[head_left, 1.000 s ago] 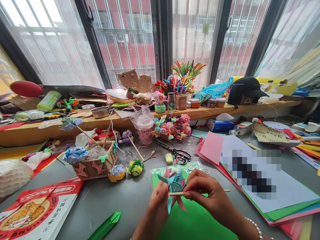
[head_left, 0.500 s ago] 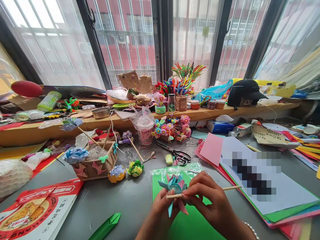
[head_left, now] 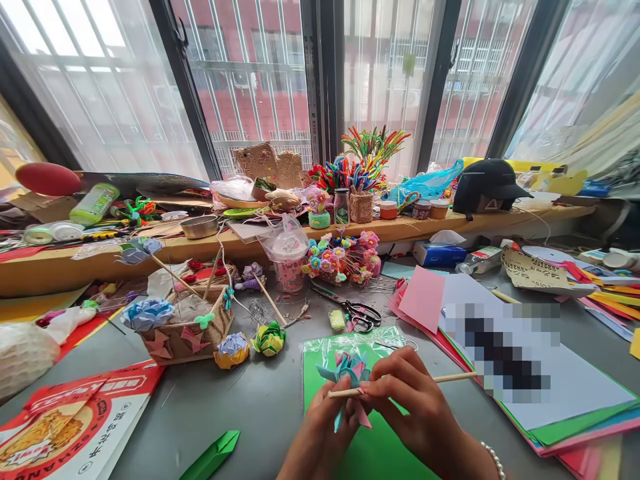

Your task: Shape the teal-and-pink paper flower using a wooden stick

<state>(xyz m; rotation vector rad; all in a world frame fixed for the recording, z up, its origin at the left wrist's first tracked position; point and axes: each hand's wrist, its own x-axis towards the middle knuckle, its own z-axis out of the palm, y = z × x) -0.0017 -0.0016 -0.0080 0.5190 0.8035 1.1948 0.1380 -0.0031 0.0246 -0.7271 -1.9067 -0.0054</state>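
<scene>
A pink and light-blue folded paper flower is held in my left hand, its pointed petals sticking out between and below the fingers. Pinched by the fingertips of my right hand is a thin wooden stick, lying crosswise against the near side of the flower. The stick's other end comes out past my right hand, toward the paper stack. Under both hands lies green paper, its upper part in a clear plastic sleeve. A folded green paper strip rests on the table to the left.
Black scissors and a small yellow packet lie beyond the sleeve. Coloured paper sheets are stacked at right. A cardboard box with paper flowers stands left, near a green-yellow paper flower and a lidded cup.
The view has shifted slightly. My hands stay at the flower, and the stick has moved slightly to the left along with them. The grip looks the same.
</scene>
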